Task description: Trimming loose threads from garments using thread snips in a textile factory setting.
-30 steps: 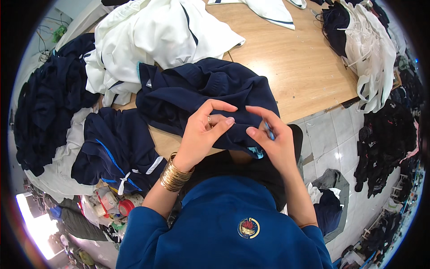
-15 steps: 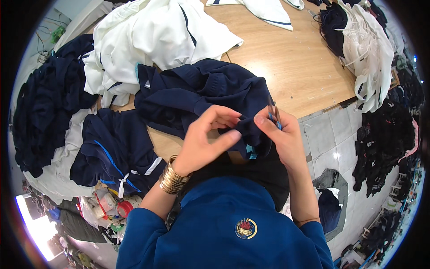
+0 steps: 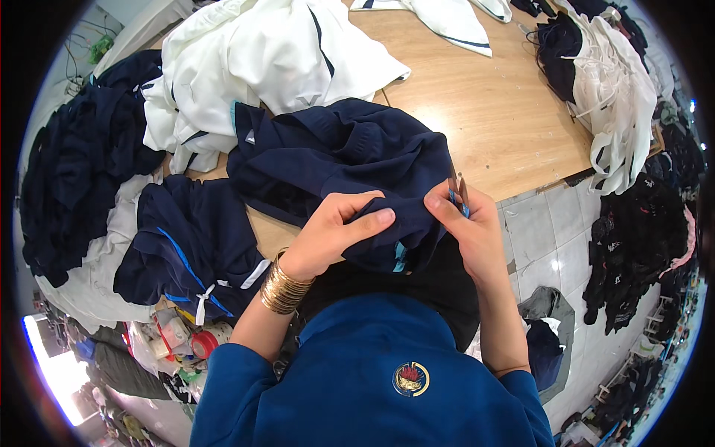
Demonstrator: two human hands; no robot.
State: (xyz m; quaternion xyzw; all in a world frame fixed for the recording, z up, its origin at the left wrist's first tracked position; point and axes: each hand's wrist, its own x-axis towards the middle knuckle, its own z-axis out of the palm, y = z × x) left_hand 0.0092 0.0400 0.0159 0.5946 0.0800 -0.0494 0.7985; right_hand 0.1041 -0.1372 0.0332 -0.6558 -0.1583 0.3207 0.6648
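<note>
A dark navy garment (image 3: 365, 153) lies bunched at the near edge of the wooden table, its near part hanging over my lap. My left hand (image 3: 331, 235), bangles at its wrist, is closed on a fold of this cloth, thumb on top. My right hand (image 3: 473, 227) pinches the same cloth between thumb and finger. Tucked in that right hand is a small pair of thread snips (image 3: 462, 200) with a blue part, blades pointing away from me. Light-blue trim (image 3: 400, 257) shows on the hanging part, below and between my hands.
White garments with navy stripes (image 3: 261, 59) are heaped behind the navy one. More navy clothes (image 3: 186, 242) lie to the left. White pieces with strings (image 3: 614, 97) hang over the table's (image 3: 514, 127) right end. Black clothes (image 3: 633, 249) are piled beyond the tiled floor (image 3: 547, 231).
My left hand's fingers have closed onto the cloth, which now stretches between both hands. The right hand keeps its pinch and the snips, almost in place.
</note>
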